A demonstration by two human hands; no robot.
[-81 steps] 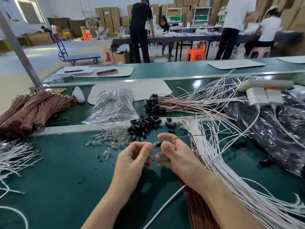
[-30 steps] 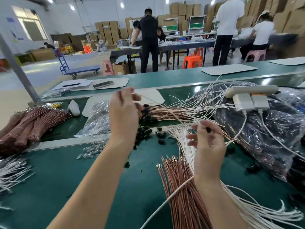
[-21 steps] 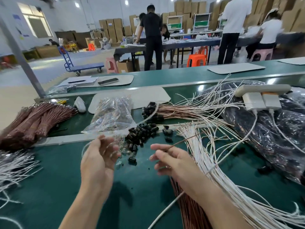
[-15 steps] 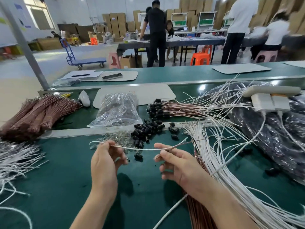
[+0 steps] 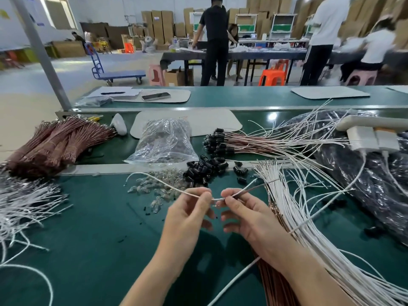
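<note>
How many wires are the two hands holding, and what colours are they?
white wire: 1, pinched by the left hand and reaching the right hand
brown wire: 1, held by the right hand
Total: 2 wires

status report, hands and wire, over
Left hand and right hand both pinch the white wire, held above the table. Right hand also holds a brown wire. Pile of black caps just beyond, untouched.
</note>
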